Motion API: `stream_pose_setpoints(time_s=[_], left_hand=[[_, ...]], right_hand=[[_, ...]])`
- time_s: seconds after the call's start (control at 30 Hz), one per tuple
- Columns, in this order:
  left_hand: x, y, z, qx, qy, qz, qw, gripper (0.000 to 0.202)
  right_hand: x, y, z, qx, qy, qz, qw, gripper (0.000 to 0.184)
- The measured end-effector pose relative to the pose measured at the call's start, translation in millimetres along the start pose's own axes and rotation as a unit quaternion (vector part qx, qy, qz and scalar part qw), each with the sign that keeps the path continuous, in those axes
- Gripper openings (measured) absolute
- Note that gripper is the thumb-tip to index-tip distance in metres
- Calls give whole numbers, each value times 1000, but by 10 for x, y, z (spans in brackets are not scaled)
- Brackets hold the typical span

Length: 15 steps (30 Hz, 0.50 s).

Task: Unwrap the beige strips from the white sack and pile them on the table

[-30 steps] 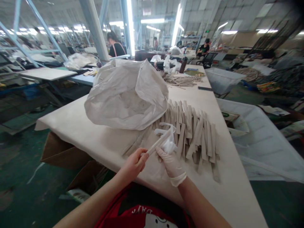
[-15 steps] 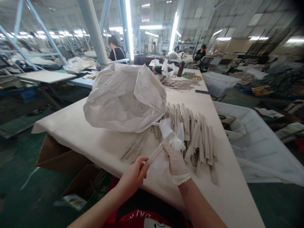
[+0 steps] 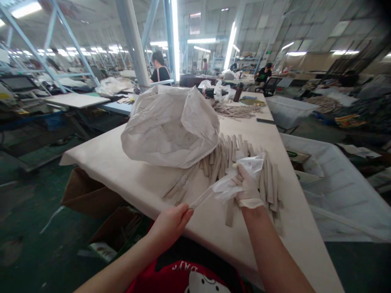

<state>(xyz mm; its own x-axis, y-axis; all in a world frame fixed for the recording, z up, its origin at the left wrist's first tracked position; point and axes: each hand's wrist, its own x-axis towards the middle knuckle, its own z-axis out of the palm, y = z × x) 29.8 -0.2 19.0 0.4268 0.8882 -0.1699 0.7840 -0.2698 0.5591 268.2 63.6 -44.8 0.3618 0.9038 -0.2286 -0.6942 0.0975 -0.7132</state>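
My bare left hand (image 3: pixel 172 224) pinches the near end of a narrow, pale fabric strip (image 3: pixel 201 198) over the front edge of the table. The strip slants up to the right, into a crumpled piece of thin, whitish plastic (image 3: pixel 227 187). My right hand (image 3: pixel 248 187), in a thin, pale glove, is closed around that plastic. Whether the strip passes through its fingers is hidden. Beneath and behind the right hand lies a heap of flat beige strips (image 3: pixel 269 179). A few more strips (image 3: pixel 180 187) lie to its left.
A large white plastic bag (image 3: pixel 159 138) stands open-mouthed on the table (image 3: pixel 100 146). Farther back are loose strips (image 3: pixel 235 110), a dark bottle (image 3: pixel 238 92) and a phone-like dark slab (image 3: pixel 265 121). White bins (image 3: pixel 330 191) line the right side; cardboard boxes (image 3: pixel 88 195) sit below left.
My right hand has moved right and slightly up with the plastic, farther from my left hand. More of the strip is drawn out between them. The view has shifted a little.
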Motion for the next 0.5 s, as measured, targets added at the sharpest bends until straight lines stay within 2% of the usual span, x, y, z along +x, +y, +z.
stream_pose_setpoints(time_s=[0.1, 0.17, 0.23, 0.33, 0.43, 0.5], left_hand=[[-15, 0, 18, -32, 1, 5, 999, 31], [-6, 10, 53, -35, 12, 10, 999, 32], [-11, 21, 94, -31, 20, 20, 999, 32], [-65, 27, 146, -62, -6, 27, 998, 31], [-124, 14, 180, -136, -56, 6, 989, 30], [-132, 6, 196, -168, -32, -2, 985, 39]], right_hand=[[-222, 41, -36, 72, -39, 29, 996, 39], [-513, 173, 56, 81, -57, 75, 992, 48], [-773, 298, 188, 59, -48, 120, 990, 45], [-945, 344, 328, 38, 0, 92, 995, 41], [-982, 316, 368, 53, 3, 47, 997, 41], [-1050, 373, 384, 50, -6, 54, 997, 37]])
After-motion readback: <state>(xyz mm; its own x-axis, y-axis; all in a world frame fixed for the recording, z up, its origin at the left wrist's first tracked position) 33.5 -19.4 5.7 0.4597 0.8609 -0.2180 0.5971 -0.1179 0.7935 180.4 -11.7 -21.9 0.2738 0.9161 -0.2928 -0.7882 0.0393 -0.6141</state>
